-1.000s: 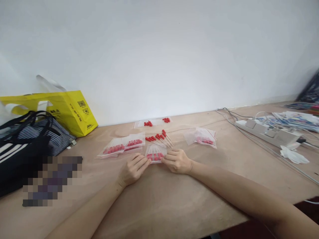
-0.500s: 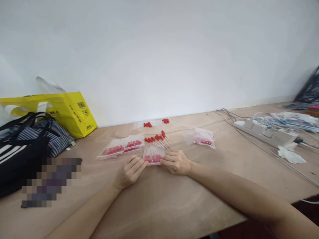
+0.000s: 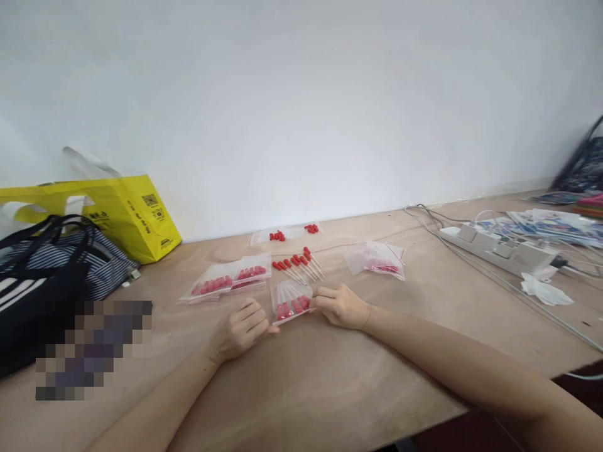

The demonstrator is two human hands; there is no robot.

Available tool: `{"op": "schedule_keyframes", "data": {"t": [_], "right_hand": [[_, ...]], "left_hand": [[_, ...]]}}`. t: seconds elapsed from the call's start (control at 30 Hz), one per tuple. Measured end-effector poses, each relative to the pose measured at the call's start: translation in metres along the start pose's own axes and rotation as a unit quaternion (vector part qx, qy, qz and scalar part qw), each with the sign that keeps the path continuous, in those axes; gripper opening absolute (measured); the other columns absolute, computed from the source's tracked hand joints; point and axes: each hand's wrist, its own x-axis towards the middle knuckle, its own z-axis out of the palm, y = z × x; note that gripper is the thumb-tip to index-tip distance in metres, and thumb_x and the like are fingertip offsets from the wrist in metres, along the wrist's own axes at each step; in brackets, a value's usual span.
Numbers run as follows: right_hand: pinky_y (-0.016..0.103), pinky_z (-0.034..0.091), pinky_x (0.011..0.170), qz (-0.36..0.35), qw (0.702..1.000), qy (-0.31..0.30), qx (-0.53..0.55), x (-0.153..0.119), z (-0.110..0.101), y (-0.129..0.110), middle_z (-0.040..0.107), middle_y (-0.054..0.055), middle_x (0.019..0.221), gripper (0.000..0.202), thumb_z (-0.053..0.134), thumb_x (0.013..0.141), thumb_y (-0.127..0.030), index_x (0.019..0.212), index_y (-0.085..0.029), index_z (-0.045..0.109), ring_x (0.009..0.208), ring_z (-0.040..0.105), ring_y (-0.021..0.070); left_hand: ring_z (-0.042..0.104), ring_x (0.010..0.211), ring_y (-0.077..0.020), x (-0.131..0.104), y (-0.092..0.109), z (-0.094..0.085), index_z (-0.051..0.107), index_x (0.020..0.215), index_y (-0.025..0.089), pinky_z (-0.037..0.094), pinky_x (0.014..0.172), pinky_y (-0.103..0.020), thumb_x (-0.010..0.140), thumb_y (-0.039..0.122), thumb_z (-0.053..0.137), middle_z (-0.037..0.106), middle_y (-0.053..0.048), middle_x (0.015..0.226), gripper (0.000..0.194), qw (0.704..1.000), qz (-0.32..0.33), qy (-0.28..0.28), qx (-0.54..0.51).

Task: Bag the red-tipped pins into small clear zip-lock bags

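My right hand (image 3: 340,306) pinches the right edge of a small clear plastic bag (image 3: 291,297) that holds several sticks with red heads. The bag is tilted, its lower left corner nearest me. My left hand (image 3: 241,329) is just left of it, apart from the bag, fingers curled and thumb pointing at that corner; nothing shows in it. Behind the bag, loose red-headed pale sticks (image 3: 301,263) lie in a slanting row. To the left, filled bags (image 3: 211,284) overlap in a pile; more bags (image 3: 382,258) lie to the right.
Near the wall, red pieces (image 3: 277,236) lie on a clear plastic sheet (image 3: 258,237). A yellow bag (image 3: 155,220) and a dark striped bag (image 3: 106,263) stand left. A power strip (image 3: 499,251), cables, a crumpled tissue (image 3: 546,290) and papers (image 3: 560,223) lie right.
My left hand has let go of the bag and drawn back a little to the left. The bag, still in my right hand, has tilted with its left corner lower.
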Motion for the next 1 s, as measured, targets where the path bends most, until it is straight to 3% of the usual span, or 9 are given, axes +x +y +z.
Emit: {"op": "schedule_keyframes", "data": {"t": [0.13,0.27,0.4,0.47,0.57,0.67,0.87,0.93,1.0], "right_hand": [[0.024,0.044,0.066,0.123,0.971,0.018,0.202,-0.006,-0.012,-0.004,0.058,0.008,0.082,0.009,0.033,0.085,-0.020,0.081,-0.017,0.041,0.087,0.054,0.0128],[0.030,0.046,0.069,0.185,0.936,0.024,0.298,-0.010,-0.032,-0.003,0.058,0.010,0.089,0.010,0.036,0.085,-0.026,0.080,-0.017,0.039,0.084,0.057,0.0141],[0.031,0.048,0.070,0.260,0.905,0.124,0.314,-0.022,-0.058,0.020,0.058,0.009,0.092,0.017,0.040,0.083,-0.035,0.078,-0.019,0.040,0.086,0.057,0.0161],[0.032,0.048,0.071,0.299,0.890,0.183,0.292,-0.031,-0.067,0.041,0.056,0.009,0.096,0.019,0.041,0.082,-0.038,0.078,-0.019,0.040,0.087,0.057,0.0165],[0.033,0.047,0.073,0.340,0.889,0.218,0.216,-0.044,-0.070,0.076,0.055,0.009,0.100,0.021,0.041,0.081,-0.040,0.077,-0.019,0.039,0.085,0.058,0.0163],[0.034,0.044,0.074,0.365,0.906,0.185,0.110,-0.051,-0.061,0.104,0.056,0.010,0.098,0.018,0.041,0.081,-0.036,0.075,-0.019,0.041,0.084,0.057,0.0167],[0.029,0.040,0.077,0.345,0.938,-0.003,0.013,-0.047,-0.047,0.119,0.058,0.009,0.097,0.011,0.038,0.080,-0.022,0.077,-0.018,0.048,0.090,0.053,0.0154],[0.031,0.037,0.080,0.342,0.937,-0.060,-0.033,-0.045,-0.052,0.119,0.058,0.008,0.099,0.012,0.042,0.077,-0.023,0.075,-0.018,0.053,0.093,0.052,0.0168],[0.036,0.034,0.082,0.390,0.911,-0.079,-0.110,-0.044,-0.061,0.119,0.056,0.007,0.103,0.013,0.048,0.073,-0.028,0.077,-0.019,0.057,0.097,0.049,0.0205]], "left_hand": [[0.044,0.053,-0.0137,0.001,-0.003,-0.002,0.047,0.056,0.016,0.038,0.056,-0.028,0.090,0.031,0.025,0.048,-0.002,0.052,0.043,0.996,-0.035,-0.043,-0.063],[0.045,0.054,-0.0137,0.001,-0.004,-0.001,0.052,0.065,0.016,0.037,0.056,-0.027,0.090,0.025,0.025,0.052,-0.002,0.055,0.037,0.990,-0.065,-0.075,-0.104],[0.046,0.053,-0.0139,-0.001,-0.002,0.001,0.052,0.067,0.016,0.036,0.054,-0.026,0.089,0.023,0.028,0.054,-0.002,0.056,0.034,0.984,-0.081,-0.112,-0.117],[0.046,0.054,-0.0142,-0.002,-0.002,0.002,0.053,0.067,0.016,0.035,0.054,-0.026,0.088,0.022,0.029,0.055,-0.002,0.057,0.032,0.981,-0.089,-0.121,-0.123],[0.046,0.054,-0.0145,-0.002,-0.002,0.005,0.053,0.068,0.016,0.035,0.055,-0.026,0.087,0.022,0.031,0.055,-0.002,0.058,0.029,0.979,-0.098,-0.120,-0.132],[0.047,0.056,-0.0146,-0.002,-0.002,0.006,0.053,0.070,0.016,0.035,0.056,-0.027,0.087,0.021,0.033,0.056,-0.003,0.060,0.026,0.977,-0.104,-0.121,-0.140],[0.047,0.057,-0.0150,-0.002,-0.002,0.005,0.053,0.070,0.016,0.035,0.056,-0.027,0.086,0.019,0.035,0.056,-0.004,0.061,0.024,0.973,-0.110,-0.137,-0.148],[0.047,0.057,-0.0151,-0.002,-0.003,0.005,0.053,0.070,0.015,0.035,0.056,-0.027,0.086,0.019,0.035,0.056,-0.004,0.061,0.024,0.972,-0.113,-0.143,-0.149],[0.047,0.057,-0.0151,-0.002,-0.003,0.006,0.053,0.069,0.016,0.035,0.056,-0.027,0.086,0.019,0.034,0.055,-0.004,0.061,0.025,0.971,-0.115,-0.144,-0.149]]}}
